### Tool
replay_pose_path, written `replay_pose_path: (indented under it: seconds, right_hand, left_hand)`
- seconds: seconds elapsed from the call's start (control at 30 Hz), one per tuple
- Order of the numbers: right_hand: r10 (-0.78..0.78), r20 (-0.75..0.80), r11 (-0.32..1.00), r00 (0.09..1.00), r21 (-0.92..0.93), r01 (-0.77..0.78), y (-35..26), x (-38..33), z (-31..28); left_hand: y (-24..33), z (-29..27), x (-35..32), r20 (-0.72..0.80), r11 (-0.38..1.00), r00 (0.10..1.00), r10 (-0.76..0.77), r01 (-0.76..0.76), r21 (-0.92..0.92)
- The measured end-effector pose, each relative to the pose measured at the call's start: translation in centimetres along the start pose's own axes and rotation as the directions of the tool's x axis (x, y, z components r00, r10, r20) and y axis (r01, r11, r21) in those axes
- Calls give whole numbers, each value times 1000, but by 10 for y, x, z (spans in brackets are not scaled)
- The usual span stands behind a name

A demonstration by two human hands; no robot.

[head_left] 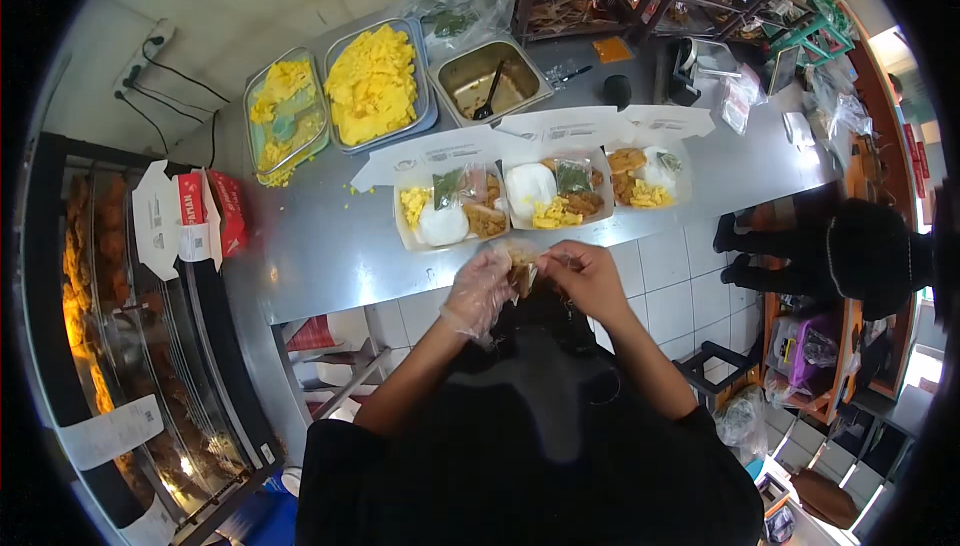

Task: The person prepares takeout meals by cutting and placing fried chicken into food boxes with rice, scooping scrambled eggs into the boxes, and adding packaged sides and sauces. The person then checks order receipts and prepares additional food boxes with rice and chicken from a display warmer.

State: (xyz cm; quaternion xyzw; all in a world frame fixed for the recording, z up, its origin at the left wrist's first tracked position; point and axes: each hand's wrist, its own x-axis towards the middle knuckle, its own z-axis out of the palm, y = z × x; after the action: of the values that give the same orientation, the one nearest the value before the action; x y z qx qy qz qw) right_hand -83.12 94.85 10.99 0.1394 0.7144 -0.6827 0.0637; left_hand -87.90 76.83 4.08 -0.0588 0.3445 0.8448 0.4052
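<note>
small brownish packet in clear plastic (521,274): pinched between clear-gloved left hand (478,291) and bare right hand (588,278), fingers of both closed on it, at near edge of long shiny steel table (320,266). tabletop: three open white cardboard meal boxes (560,123), rectangular steel pan (463,96). left: lit black-framed food cabinet (228,321). right: white tiled floor (690,308), person in black (870,256).

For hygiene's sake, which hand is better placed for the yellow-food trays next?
Probably the left hand: it wears a clear glove and is nearer the trays; the right hand is bare.
</note>
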Motion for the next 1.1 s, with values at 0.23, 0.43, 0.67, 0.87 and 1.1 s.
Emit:
replay_pose_path:
  seconds: [0.23,0.43,0.67,0.87,1.1]
  right_hand:
    - [80,-155,997,985,19,-78,-2,-11,4]
    - [-78,-212,997,974,-19,75,-9,-13,26]
    - [-56,-252,993,966,90,81,9,-11,18]
    - [-265,-513,961,816,-76,264,49,10,-16]
    - [-234,-596,967,768,-64,245,36,-28,-31]
  left_hand:
    - [15,30,-6,-26,982,992,128,-130,-139]
    - [-5,30,-1,17,974,975,221,-220,-53]
    - [-7,19,11,53,720,828,558,-515,465]
    - [38,-45,19,270,2,706,655,-359,933]
    - [49,-26,26,-470,817,731,495,-208,537]
